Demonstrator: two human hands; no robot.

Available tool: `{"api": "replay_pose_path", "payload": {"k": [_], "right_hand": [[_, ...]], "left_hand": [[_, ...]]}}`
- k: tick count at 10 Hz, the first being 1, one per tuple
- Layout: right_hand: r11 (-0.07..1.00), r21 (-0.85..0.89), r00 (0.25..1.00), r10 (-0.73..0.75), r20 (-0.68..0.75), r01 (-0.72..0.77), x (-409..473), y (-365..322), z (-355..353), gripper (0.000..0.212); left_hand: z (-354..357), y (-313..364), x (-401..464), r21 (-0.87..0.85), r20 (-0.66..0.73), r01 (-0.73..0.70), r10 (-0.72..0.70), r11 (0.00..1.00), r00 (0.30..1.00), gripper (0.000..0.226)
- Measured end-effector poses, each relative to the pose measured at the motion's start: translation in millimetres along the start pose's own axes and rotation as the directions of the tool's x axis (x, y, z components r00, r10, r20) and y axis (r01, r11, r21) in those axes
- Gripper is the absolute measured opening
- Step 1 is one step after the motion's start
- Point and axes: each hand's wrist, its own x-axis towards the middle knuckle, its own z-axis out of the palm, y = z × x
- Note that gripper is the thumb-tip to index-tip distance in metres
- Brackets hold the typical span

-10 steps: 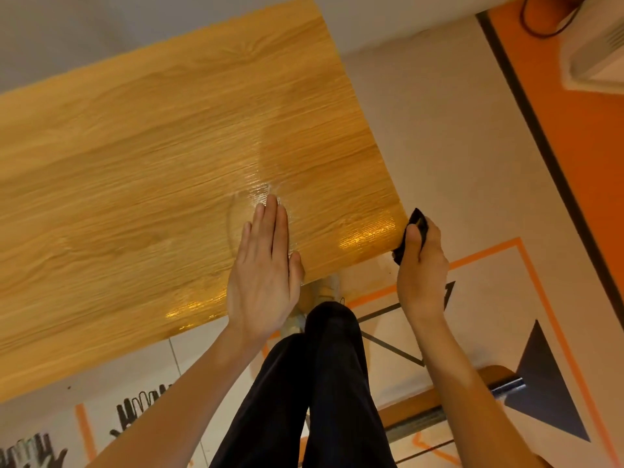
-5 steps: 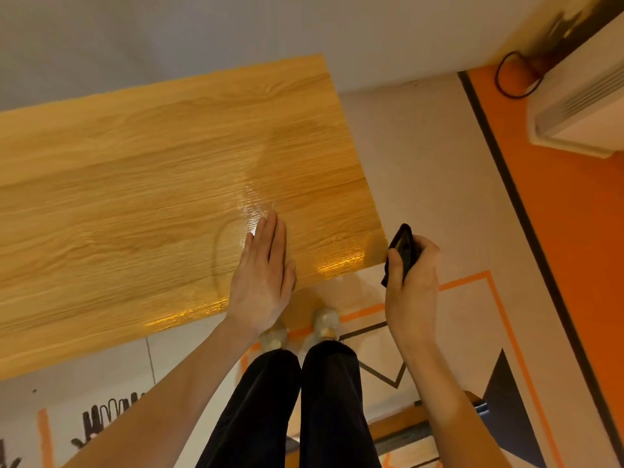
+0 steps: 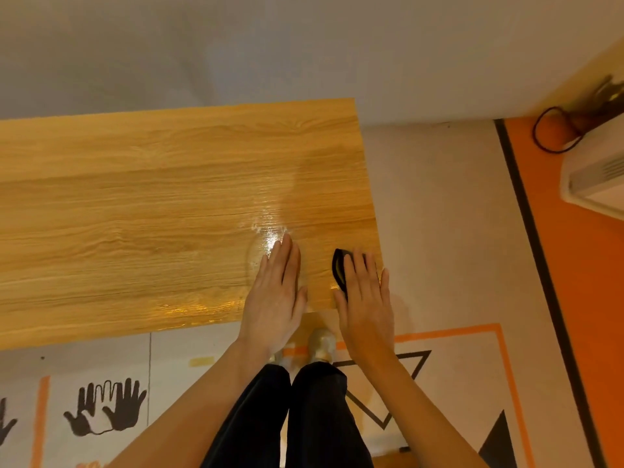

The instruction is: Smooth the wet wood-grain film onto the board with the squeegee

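The board (image 3: 135, 214) lies flat in front of me, covered with glossy wood-grain film that shines wet near its front edge. A raised bubble (image 3: 256, 261) in the film sits just left of my left hand (image 3: 275, 295), which lies flat, palm down, fingers together, on the film near the front right. My right hand (image 3: 364, 298) presses a black squeegee (image 3: 338, 270) onto the film by the board's right front corner. Only the squeegee's left end shows from under my fingers.
Beyond the board is a pale wall. My dark-trousered legs and light shoes (image 3: 320, 342) stand below the front edge. The floor has orange lines, black triangles and handprint marks (image 3: 104, 407). A white appliance (image 3: 597, 184) with a black cable stands at right.
My right hand has moved from off the board's right front corner onto the film, setting the squeegee down flat. The left hand has stayed flat in place. The view has tilted up.
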Motion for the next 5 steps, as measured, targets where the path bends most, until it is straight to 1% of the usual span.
{"api": "replay_pose_path", "payload": {"k": [1,2,3,4,5], "right_hand": [[0.999,-0.031,0.999,-0.005,0.053,0.006,-2,6,1,0.059],[1.000,-0.019,0.993,-0.010,0.117,0.013,2,7,-2,0.060],[1.000,0.019,0.980,-0.012,0.197,0.009,4,6,-12,0.060],[0.992,0.127,0.974,-0.018,0.225,-0.011,11,8,-30,0.067],[0.974,0.223,0.984,-0.006,0.179,-0.034,17,12,-59,0.073]], "left_hand": [[2,5,-1,0.016,0.015,0.023,-0.023,1.000,1.000,0.060],[5,3,-3,0.098,0.038,0.008,-0.012,0.995,0.999,0.061],[1,5,-5,0.118,0.074,0.012,-0.021,0.993,0.997,0.061],[-11,8,2,0.092,0.056,0.001,-0.006,0.996,0.998,0.059],[-36,16,13,0.028,-0.019,-0.022,0.022,0.999,1.000,0.054]]}}
